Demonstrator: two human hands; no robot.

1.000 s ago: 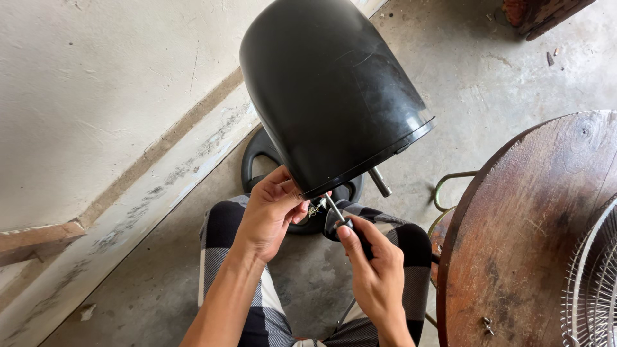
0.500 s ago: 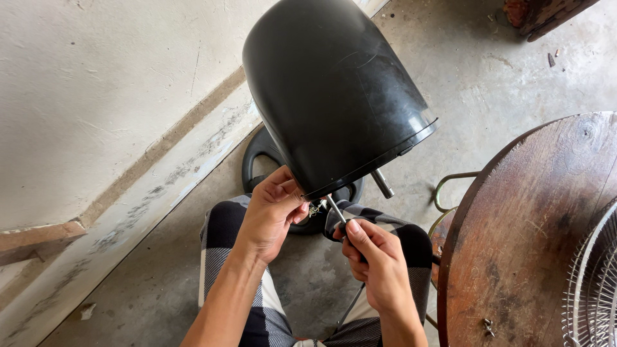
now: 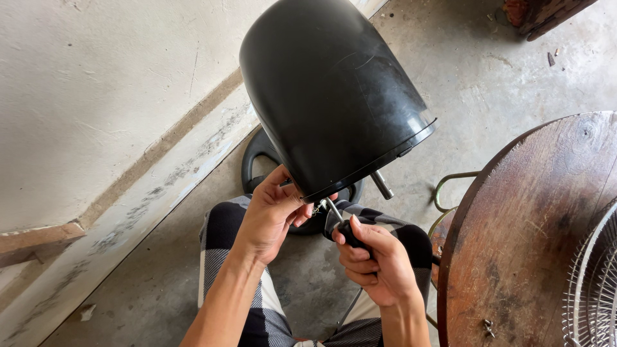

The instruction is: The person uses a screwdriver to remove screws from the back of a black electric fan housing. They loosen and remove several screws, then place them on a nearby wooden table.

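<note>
right hand (image 3: 376, 266): clamped on the black handle of one screwdriver (image 3: 340, 222), tip up under the housing rim
left hand (image 3: 273, 212): fingers pinched at the lower rim of the black housing (image 3: 328, 90), steadying it
step: I'd keep the tip square in the screw and the housing still
counts: one housing, one screwdriver, one round wooden table (image 3: 527, 231), two small screws (image 3: 488, 328) near its near edge, one wire grille (image 3: 594, 283)

Round wooden table (image 3: 527, 244), wire grille (image 3: 594, 283)
</note>
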